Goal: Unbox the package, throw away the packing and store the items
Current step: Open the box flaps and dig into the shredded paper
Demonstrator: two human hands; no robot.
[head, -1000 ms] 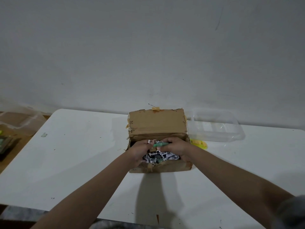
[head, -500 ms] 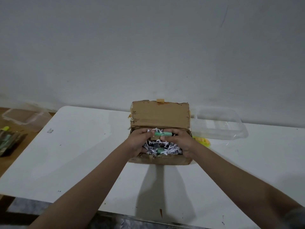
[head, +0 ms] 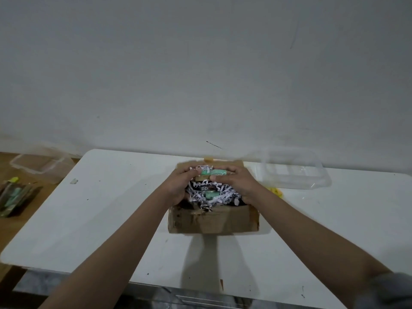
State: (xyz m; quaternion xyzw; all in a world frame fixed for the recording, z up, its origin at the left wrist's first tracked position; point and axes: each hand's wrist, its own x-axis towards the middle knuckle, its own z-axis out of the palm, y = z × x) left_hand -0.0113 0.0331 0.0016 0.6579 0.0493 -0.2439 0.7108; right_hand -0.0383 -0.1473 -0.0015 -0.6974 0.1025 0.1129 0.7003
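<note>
An open brown cardboard box (head: 214, 221) stands on the white table (head: 111, 219), filled with shredded white paper (head: 220, 196). A mint-green item (head: 211, 194) lies in the shreds. Both hands are above the box's far side. My left hand (head: 181, 182) and my right hand (head: 236, 182) together grip a bundle made of another mint-green item (head: 214, 172), a brownish piece under it and some shreds. The box's back flap is mostly hidden behind the hands.
A clear plastic container (head: 289, 169) sits upside down at the back right, with a yellow object (head: 276, 192) beside the box. Off the table's left edge are another clear tub (head: 42, 165) and several green and dark items (head: 15, 195) on a wooden floor.
Both hands have risen from inside the box, lifting the green item and shreds with them. The view has tilted down a little and the box looks closer.
</note>
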